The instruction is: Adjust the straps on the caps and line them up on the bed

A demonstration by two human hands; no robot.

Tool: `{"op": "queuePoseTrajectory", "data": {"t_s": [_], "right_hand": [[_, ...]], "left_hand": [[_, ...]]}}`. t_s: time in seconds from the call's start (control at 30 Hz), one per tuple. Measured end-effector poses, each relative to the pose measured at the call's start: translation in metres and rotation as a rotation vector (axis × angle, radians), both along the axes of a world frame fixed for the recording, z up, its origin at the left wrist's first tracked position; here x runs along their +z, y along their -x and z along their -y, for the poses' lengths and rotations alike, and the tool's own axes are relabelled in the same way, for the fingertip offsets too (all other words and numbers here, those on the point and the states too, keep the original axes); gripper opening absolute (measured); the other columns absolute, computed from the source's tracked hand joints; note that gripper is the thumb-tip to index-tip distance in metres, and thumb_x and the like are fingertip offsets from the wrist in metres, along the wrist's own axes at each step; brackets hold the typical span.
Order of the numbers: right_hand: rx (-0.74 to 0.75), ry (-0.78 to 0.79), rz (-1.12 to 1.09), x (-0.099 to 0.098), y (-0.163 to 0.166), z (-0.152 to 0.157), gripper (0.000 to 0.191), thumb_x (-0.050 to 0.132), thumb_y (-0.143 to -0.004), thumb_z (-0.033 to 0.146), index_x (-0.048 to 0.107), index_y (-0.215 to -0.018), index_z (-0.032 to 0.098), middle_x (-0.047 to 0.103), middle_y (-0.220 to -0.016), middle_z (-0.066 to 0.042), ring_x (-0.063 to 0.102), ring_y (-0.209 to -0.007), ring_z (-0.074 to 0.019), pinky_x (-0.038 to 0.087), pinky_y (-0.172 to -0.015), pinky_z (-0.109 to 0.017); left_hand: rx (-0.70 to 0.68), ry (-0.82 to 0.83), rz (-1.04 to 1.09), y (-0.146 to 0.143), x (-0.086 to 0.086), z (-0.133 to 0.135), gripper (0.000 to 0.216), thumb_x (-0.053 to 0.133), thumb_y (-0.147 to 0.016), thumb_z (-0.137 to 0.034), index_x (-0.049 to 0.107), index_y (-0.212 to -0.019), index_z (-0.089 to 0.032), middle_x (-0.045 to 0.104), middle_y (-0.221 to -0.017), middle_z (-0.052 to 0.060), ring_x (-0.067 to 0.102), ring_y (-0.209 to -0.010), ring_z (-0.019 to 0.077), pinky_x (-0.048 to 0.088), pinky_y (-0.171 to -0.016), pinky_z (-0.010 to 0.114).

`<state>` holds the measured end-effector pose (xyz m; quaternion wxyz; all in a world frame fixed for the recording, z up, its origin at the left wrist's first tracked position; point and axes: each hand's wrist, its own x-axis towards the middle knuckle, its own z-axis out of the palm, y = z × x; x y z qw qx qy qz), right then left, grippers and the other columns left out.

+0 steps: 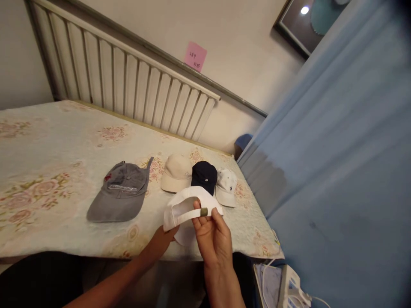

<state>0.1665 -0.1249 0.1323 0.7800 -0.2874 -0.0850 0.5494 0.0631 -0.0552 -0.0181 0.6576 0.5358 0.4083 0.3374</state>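
Note:
A white baseball cap (201,196) is held up over the front of the bed, its back strap and brass-coloured buckle turned toward me. My left hand (163,240) grips the cap's left lower edge, its fingers partly hidden. On the right side, my right hand (212,233) pinches the rim beside the buckle, palm turned up. Behind it stand a beige cap (176,173), a navy cap (204,176) and a white cap with a small dark logo (226,186), side by side. Farther left lies a grey cap (123,192) with its strap end sticking up.
The floral bed cover (73,158) runs up to a white radiator (128,77) on the wall. A blue curtain (321,149) hangs along the right. At lower right sits a white power strip (290,284) with cables. A blue item (243,141) rests in the far corner.

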Motion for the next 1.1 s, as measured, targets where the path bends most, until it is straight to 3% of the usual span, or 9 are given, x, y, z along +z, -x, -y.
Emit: {"op": "queuePoseTrajectory", "data": {"t_s": [0.13, 0.2, 0.37, 0.53, 0.67, 0.83, 0.97, 1.1], "right_hand": [[-0.038, 0.021, -0.006, 0.006, 0.011, -0.013, 0.024, 0.061, -0.078, 0.016, 0.062, -0.102, 0.016, 0.073, -0.1, -0.01, 0.068, -0.099, -0.0207, 0.048, -0.098, -0.045], [-0.043, 0.039, 0.006, 0.005, 0.017, -0.021, 0.025, 0.06, -0.079, 0.017, 0.061, -0.104, 0.016, 0.072, -0.101, -0.01, 0.067, -0.101, -0.0205, 0.047, -0.099, -0.045], [-0.046, 0.071, 0.033, -0.004, 0.026, -0.039, 0.023, 0.057, -0.081, 0.018, 0.061, -0.103, 0.015, 0.072, -0.101, -0.01, 0.065, -0.106, -0.0205, 0.047, -0.1, -0.043], [-0.032, 0.077, 0.062, -0.008, 0.031, -0.055, 0.021, 0.057, -0.082, 0.02, 0.063, -0.102, 0.016, 0.072, -0.103, -0.01, 0.063, -0.111, -0.0196, 0.048, -0.099, -0.041], [-0.01, 0.046, 0.096, -0.011, 0.035, -0.062, 0.017, 0.06, -0.082, 0.025, 0.067, -0.095, 0.018, 0.072, -0.106, -0.009, 0.063, -0.11, -0.0188, 0.048, -0.098, -0.04], [-0.033, -0.018, 0.223, -0.015, 0.045, -0.065, 0.022, 0.065, -0.079, 0.033, 0.068, -0.097, 0.02, 0.072, -0.107, -0.008, 0.063, -0.11, -0.0218, 0.045, -0.1, -0.046], [-0.043, -0.047, 0.463, -0.03, 0.057, -0.067, 0.032, 0.067, -0.078, 0.037, 0.066, -0.104, 0.018, 0.07, -0.111, -0.009, 0.063, -0.109, -0.0235, 0.042, -0.102, -0.048], [-0.038, 0.092, 0.792, -0.051, 0.071, -0.071, 0.043, 0.07, -0.074, 0.032, 0.061, -0.113, 0.016, 0.064, -0.121, -0.012, 0.059, -0.114, -0.0244, 0.042, -0.103, -0.043]], "left_hand": [[0.059, -0.129, -0.006, 0.019, 0.008, -0.024, 0.045, 0.054, -0.078, -0.05, 0.068, -0.102, -0.014, 0.073, -0.102, 0.006, 0.061, -0.106, 0.031, 0.045, -0.096, 0.042], [0.1, -0.196, -0.031, 0.028, 0.007, -0.036, 0.043, 0.055, -0.077, -0.049, 0.069, -0.099, -0.015, 0.073, -0.101, 0.006, 0.061, -0.105, 0.0299, 0.044, -0.097, 0.04], [0.15, -0.272, -0.074, 0.042, -0.004, -0.053, 0.039, 0.051, -0.08, -0.048, 0.068, -0.09, -0.014, 0.073, -0.09, 0.005, 0.063, -0.089, 0.0263, 0.048, -0.083, 0.035], [0.151, -0.304, -0.196, 0.047, -0.016, -0.059, 0.045, 0.045, -0.083, -0.054, 0.053, -0.056, -0.018, 0.057, -0.054, 0.0, 0.051, -0.056, 0.0182, 0.04, -0.056, 0.029], [0.164, -0.356, -0.135, 0.052, -0.02, -0.062, 0.042, 0.042, -0.086, -0.051, 0.053, -0.065, -0.017, 0.057, -0.058, 0.0, 0.05, -0.057, 0.0168, 0.037, -0.053, 0.027], [0.16, -0.456, -0.154, 0.056, -0.014, -0.06, 0.037, 0.038, -0.09, -0.045, 0.053, -0.069, -0.018, 0.059, -0.063, 0.002, 0.052, -0.059, 0.016, 0.038, -0.054, 0.026], [0.151, -0.492, -0.16, 0.058, -0.008, -0.058, 0.035, 0.037, -0.092, -0.041, 0.056, -0.078, -0.016, 0.061, -0.065, 0.003, 0.055, -0.061, 0.0169, 0.04, -0.059, 0.027], [0.118, -0.504, -0.094, 0.06, -0.007, -0.057, 0.033, 0.038, -0.092, -0.041, 0.059, -0.087, -0.016, 0.067, -0.076, 0.006, 0.061, -0.07, 0.0192, 0.045, -0.067, 0.028]]}}
